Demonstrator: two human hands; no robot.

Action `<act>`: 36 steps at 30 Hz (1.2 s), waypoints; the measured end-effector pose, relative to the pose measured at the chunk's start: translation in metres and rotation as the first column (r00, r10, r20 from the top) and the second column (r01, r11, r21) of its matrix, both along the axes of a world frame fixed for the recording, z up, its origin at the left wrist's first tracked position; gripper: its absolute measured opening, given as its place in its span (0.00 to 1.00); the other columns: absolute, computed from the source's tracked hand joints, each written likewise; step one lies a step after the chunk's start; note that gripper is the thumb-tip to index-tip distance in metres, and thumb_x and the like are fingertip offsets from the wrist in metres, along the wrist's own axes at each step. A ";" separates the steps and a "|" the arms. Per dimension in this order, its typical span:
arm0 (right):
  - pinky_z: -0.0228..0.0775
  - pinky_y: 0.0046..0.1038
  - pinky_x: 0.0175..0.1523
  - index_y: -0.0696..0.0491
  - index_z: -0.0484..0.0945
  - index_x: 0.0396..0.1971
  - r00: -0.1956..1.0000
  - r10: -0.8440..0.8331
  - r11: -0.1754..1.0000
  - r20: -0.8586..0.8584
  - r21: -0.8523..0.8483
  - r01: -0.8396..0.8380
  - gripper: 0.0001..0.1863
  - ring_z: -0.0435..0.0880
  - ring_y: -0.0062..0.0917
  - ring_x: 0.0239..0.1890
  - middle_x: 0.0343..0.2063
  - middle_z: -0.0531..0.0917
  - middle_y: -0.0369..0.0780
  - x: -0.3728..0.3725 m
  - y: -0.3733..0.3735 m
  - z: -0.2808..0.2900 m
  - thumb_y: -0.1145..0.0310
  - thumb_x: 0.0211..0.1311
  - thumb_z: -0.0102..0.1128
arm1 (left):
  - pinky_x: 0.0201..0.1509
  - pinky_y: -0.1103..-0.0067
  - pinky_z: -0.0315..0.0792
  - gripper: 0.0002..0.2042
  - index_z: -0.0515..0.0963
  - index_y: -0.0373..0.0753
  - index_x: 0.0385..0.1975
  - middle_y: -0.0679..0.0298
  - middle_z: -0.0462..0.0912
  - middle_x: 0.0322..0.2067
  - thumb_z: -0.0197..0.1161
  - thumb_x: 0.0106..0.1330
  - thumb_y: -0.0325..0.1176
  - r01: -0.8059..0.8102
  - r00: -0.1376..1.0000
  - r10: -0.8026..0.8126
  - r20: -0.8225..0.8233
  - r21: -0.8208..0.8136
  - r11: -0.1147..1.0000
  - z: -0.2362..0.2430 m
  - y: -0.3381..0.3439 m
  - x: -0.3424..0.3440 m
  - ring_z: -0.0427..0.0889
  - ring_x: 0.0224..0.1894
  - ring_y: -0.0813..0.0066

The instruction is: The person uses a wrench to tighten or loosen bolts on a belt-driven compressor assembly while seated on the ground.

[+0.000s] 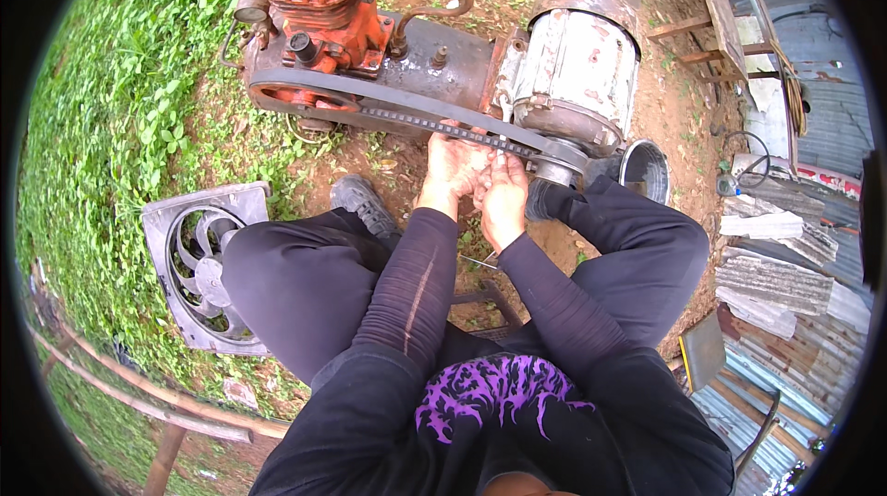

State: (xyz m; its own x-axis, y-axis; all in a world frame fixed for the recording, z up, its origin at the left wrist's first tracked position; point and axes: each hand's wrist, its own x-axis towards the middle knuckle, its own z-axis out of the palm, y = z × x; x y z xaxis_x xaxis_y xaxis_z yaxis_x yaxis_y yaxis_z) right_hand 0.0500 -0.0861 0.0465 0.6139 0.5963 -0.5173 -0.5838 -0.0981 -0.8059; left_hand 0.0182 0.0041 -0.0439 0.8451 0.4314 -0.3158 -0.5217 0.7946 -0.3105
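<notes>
The left hand [451,162] and right hand [504,199] reach forward together, fingers bent, grip unclear, toothed belt [407,119] just beyond.

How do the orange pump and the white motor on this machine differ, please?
Colour: the orange pump is orange with dark grime, while the white motor has chipped white paint with reddish patches.
Shape: the orange pump stands upright with thick fins on top; the white motor is a barrel lying on its side.
Place: the orange pump sits to the left, the white motor to the right.
Both look worn, and the belt runs between their pulleys.
</notes>
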 end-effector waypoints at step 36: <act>0.51 0.19 0.17 0.50 0.70 0.41 0.975 -0.029 0.995 -0.219 0.091 0.050 0.06 0.61 0.13 0.13 0.16 0.67 0.29 -0.015 0.018 0.017 0.66 0.75 0.43 | 0.37 0.69 0.72 0.20 0.73 0.32 0.37 0.59 0.77 0.30 0.54 0.61 0.47 0.045 0.973 -0.030 -0.228 0.059 0.997 0.015 0.000 -0.003 0.70 0.25 0.68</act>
State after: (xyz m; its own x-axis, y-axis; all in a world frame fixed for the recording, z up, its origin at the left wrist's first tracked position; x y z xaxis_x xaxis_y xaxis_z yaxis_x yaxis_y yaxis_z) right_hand 0.0347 -0.0686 0.0631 0.5174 0.6269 -0.5825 -0.7478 0.0003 -0.6639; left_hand 0.0148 0.0042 -0.0293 0.7703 0.4258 -0.4746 -0.5421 0.8293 -0.1358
